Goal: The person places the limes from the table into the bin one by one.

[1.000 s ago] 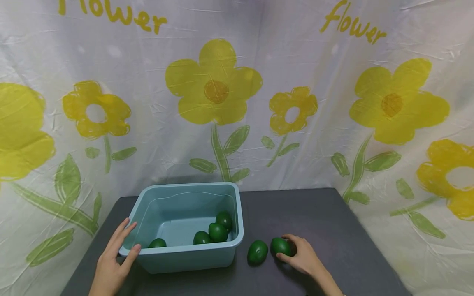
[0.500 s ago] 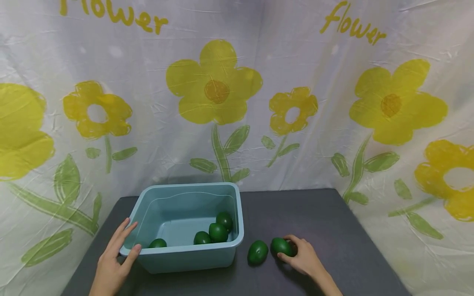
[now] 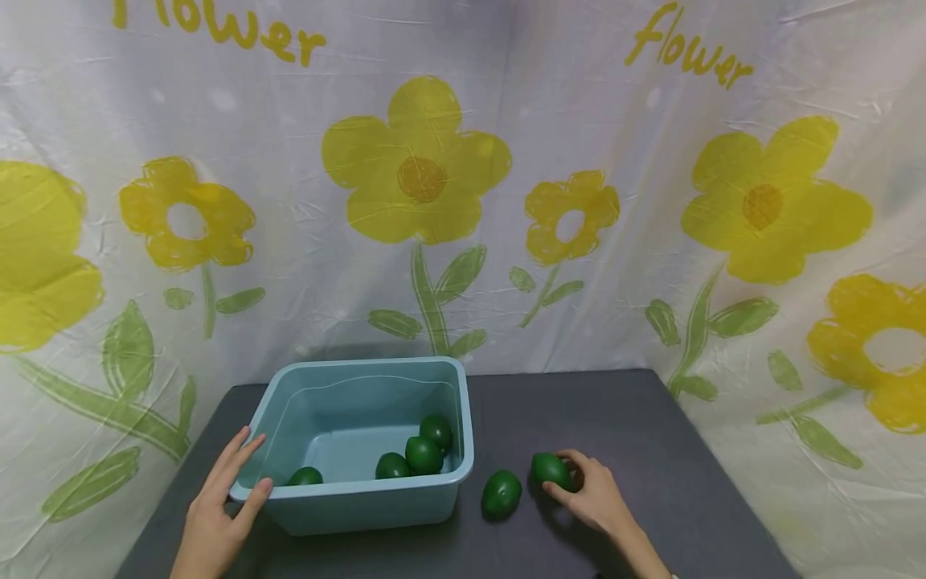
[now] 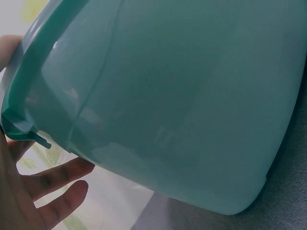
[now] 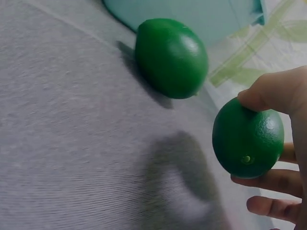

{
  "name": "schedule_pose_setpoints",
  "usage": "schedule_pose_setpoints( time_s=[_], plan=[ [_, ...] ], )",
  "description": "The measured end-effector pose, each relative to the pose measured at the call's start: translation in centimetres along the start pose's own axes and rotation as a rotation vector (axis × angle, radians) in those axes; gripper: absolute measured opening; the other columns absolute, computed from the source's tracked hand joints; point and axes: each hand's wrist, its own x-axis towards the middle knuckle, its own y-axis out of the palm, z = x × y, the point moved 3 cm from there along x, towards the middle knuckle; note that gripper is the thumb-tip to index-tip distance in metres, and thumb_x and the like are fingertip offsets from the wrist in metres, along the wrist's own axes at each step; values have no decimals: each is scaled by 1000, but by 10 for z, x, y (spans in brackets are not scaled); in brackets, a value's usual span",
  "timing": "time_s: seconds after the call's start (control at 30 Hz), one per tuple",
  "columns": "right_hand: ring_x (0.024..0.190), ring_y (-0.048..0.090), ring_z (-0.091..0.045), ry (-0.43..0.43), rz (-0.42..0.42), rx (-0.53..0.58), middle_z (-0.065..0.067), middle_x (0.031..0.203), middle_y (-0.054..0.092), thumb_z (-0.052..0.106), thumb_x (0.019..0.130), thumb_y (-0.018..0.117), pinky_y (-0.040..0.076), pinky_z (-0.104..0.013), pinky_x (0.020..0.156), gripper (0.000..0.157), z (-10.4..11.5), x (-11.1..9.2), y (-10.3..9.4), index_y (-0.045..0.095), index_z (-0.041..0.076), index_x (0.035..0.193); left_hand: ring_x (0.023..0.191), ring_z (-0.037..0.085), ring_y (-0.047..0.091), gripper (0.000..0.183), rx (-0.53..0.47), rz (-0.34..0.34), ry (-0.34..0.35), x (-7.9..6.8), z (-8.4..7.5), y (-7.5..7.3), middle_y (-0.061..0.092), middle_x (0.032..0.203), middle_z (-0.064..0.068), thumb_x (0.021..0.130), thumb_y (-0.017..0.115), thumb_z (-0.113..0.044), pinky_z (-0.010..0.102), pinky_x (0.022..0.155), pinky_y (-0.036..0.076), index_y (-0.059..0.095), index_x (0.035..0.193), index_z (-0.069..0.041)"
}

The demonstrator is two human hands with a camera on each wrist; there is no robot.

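A light-blue plastic tub (image 3: 362,507) stands on the dark table. My left hand (image 3: 217,503) holds its near left corner, thumb over the front rim and fingers along the left side; in the left wrist view the tub's wall (image 4: 192,105) fills most of the frame. My right hand (image 3: 595,492) pinches a glossy green lime (image 3: 550,471) between thumb and fingers, to the right of the tub. In the right wrist view the held lime (image 5: 247,139) shows its small stem nub, with a shadow on the cloth beside it. Another lime (image 3: 501,494) lies between it and the tub.
Several limes (image 3: 424,455) sit inside the tub, mostly grouped at its right end, with one lime (image 3: 305,476) near the front left. Behind the table (image 3: 579,410) hangs a white curtain (image 3: 304,265) printed with yellow flowers.
My right hand has raised the lime slightly and shifted it a little toward the back. The left hand, the tub and the other limes look the same.
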Motion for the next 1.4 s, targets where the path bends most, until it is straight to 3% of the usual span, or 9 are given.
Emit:
schedule_pose_setpoints(
  time_s=[0.47, 0.73, 1.2, 1.4],
  plan=[
    [91, 61, -25, -58, -85, 65, -2, 106, 74, 33, 89, 85, 45, -37, 75, 47, 25, 19, -25, 72, 12, 129, 148, -16, 15, 61, 13, -5, 5, -1, -3, -1, 33, 172, 9, 103, 72, -22, 81, 108, 31, 50, 160, -24],
    [89, 57, -16, -170, -169, 82, -2, 104, 73, 28, 90, 85, 45, -38, 76, 47, 49, 30, -40, 71, 9, 131, 148, -16, 15, 60, 15, 2, -5, -1, -3, -1, 33, 172, 7, 103, 71, -25, 81, 103, 34, 50, 160, -24],
    [92, 60, -24, -273, -231, 95, -6, 106, 73, 25, 91, 84, 48, -43, 78, 47, 85, 40, -67, 70, 9, 133, 147, -17, 16, 60, 10, -1, 9, 0, -1, -1, 33, 172, 7, 103, 71, -24, 80, 104, 34, 50, 160, -24],
    [93, 61, -24, -301, -256, 125, -4, 101, 72, 24, 91, 84, 47, -43, 80, 48, 98, 44, -67, 70, 9, 133, 148, -16, 15, 60, 16, 5, -10, 1, -1, -1, 33, 172, 7, 104, 71, -26, 81, 102, 35, 50, 160, -24]
  ],
)
